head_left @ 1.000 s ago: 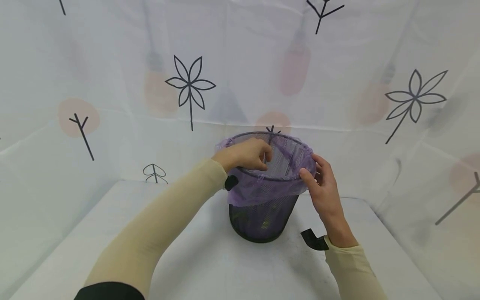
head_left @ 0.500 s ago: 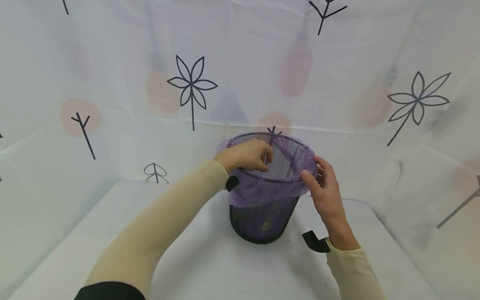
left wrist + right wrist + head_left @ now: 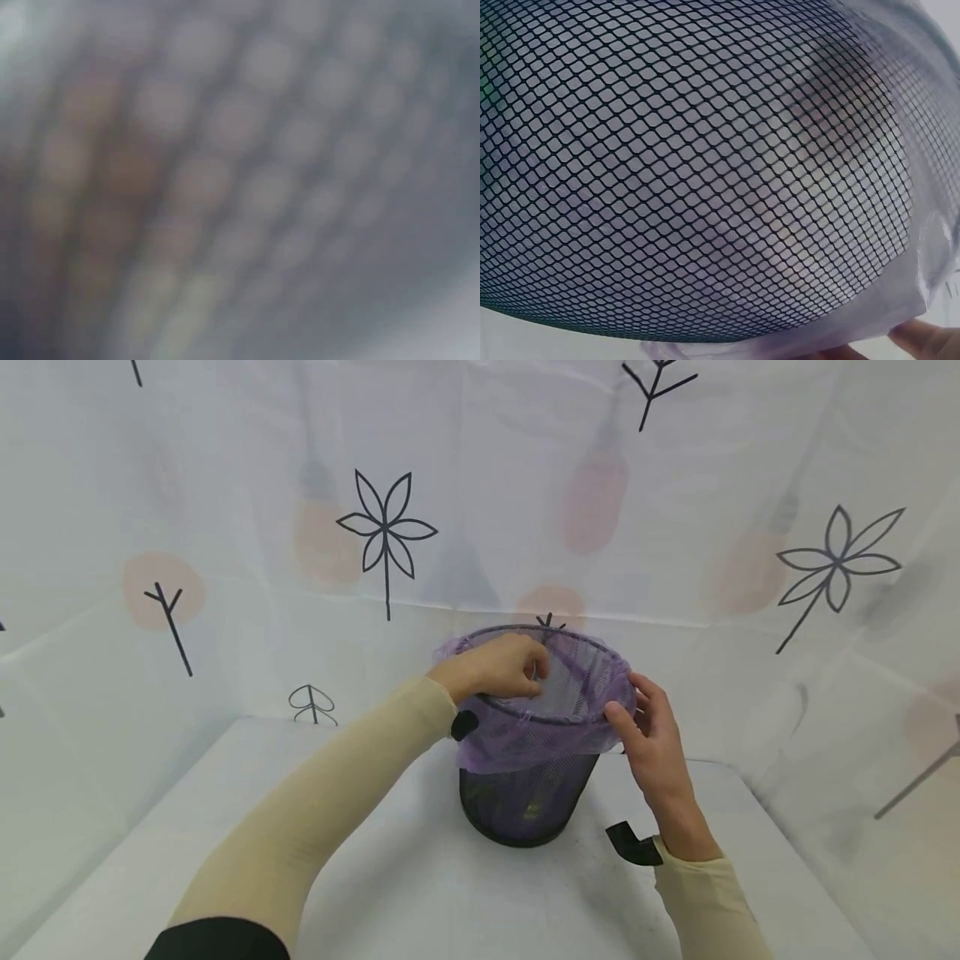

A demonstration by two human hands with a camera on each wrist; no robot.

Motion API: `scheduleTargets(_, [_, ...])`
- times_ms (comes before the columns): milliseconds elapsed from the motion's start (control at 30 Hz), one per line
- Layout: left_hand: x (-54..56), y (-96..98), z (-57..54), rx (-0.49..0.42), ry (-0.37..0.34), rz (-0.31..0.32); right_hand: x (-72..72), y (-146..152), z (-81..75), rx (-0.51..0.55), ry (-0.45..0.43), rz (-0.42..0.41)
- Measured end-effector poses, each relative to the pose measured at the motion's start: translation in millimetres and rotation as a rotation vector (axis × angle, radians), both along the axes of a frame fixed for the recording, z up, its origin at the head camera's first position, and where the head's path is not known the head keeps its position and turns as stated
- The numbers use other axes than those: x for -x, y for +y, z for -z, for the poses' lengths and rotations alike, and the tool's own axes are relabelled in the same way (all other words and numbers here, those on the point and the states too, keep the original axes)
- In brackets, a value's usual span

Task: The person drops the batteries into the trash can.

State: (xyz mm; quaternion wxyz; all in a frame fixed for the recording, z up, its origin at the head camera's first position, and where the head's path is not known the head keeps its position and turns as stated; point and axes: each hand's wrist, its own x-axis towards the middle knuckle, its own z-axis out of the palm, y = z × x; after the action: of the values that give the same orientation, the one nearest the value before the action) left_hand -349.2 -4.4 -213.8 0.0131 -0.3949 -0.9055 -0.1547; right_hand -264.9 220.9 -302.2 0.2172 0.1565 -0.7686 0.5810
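A black mesh wastebasket (image 3: 517, 806) stands on the white table, lined with a thin purple trash bag (image 3: 517, 750) folded down over its rim. My left hand (image 3: 501, 666) reaches across the left of the basket's mouth, its fingers loosely bent and nothing visible between thumb and forefinger. On the right side of the rim, my right hand (image 3: 651, 739) holds the trash bag, thumb in front and fingers behind. The right wrist view looks through the mesh, with fingertips (image 3: 922, 339) at the bag's edge. Blurred mesh fills the left wrist view.
Behind the table (image 3: 420, 893) hangs a white curtain (image 3: 480, 485) printed with flowers and twigs, and it also runs along both sides. Small yellowish patches show through the lower mesh of the basket.
The left hand's thumb and fingers have shifted slightly up and right over the basket. The right hand keeps its place at the rim; the whole head view has drifted a little.
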Motion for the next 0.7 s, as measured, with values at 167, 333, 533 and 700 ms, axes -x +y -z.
scheduleTargets(167, [-5.9,-7.6,-5.5,-0.150,0.151,0.014,-1.9,8,-3.0,-0.003,-0.012,0.011])
scheduleTargets(333, [-19.5,-26.8,-11.1,-0.317,0.340,0.033,-4.8,21,1.0,-0.053,-0.022,0.085])
scheduleTargets(533, [-47.8,-72.4,7.5,-0.401,0.519,-0.015,-9.1,37,11.2,-0.188,-0.013,0.127])
scheduleTargets(700, [-63.8,-114.1,40.0,-0.379,0.557,-0.110,-14.1,52,13.8,-0.296,-0.025,0.152])
